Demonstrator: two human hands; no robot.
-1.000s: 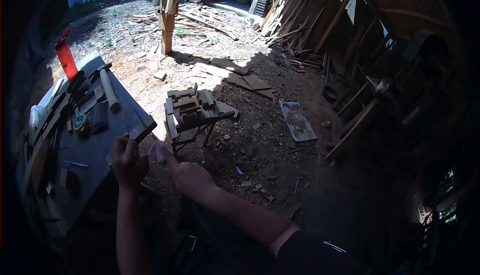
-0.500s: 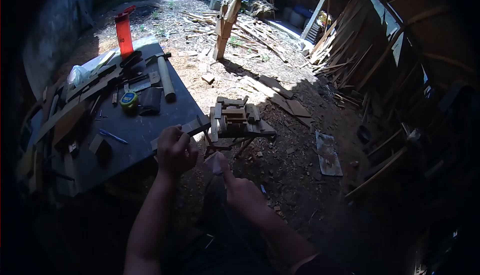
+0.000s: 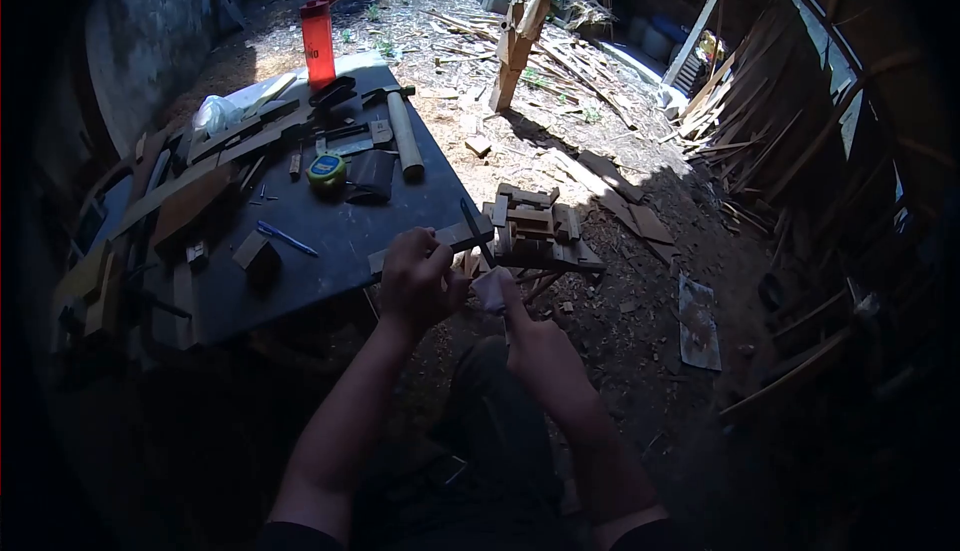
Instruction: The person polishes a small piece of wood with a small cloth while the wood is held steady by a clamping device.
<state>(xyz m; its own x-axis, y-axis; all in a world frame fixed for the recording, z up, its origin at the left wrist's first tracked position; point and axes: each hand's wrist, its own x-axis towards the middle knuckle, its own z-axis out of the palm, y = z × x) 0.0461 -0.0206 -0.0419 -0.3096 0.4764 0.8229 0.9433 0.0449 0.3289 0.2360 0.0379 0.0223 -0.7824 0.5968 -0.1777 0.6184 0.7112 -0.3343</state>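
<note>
My left hand (image 3: 415,276) is closed round a narrow wooden strip (image 3: 468,234) at the right edge of the dark table (image 3: 345,241). The strip's free end sticks out past the table. My right hand (image 3: 540,346) grips a hand tool with a slim dark blade (image 3: 470,219) and a pale, cloth-like handle (image 3: 490,291), index finger stretched along it. That blade crosses the strip near its end, tip pointing away from me. Shadow hides whether it is a file, knife or saw.
A hammer (image 3: 403,136), tape measure (image 3: 326,173), pen (image 3: 287,239), red bottle (image 3: 317,46) and wood pieces lie or stand on the table. Beyond my hands is a small stand (image 3: 550,256) stacked with wood blocks. A wooden post (image 3: 520,41) rises behind; scraps litter the ground.
The view has swung left, so everything sits farther right in the picture. The blade reaches farther beyond the strip, pushed forward by my right hand. My left hand keeps its grip.
</note>
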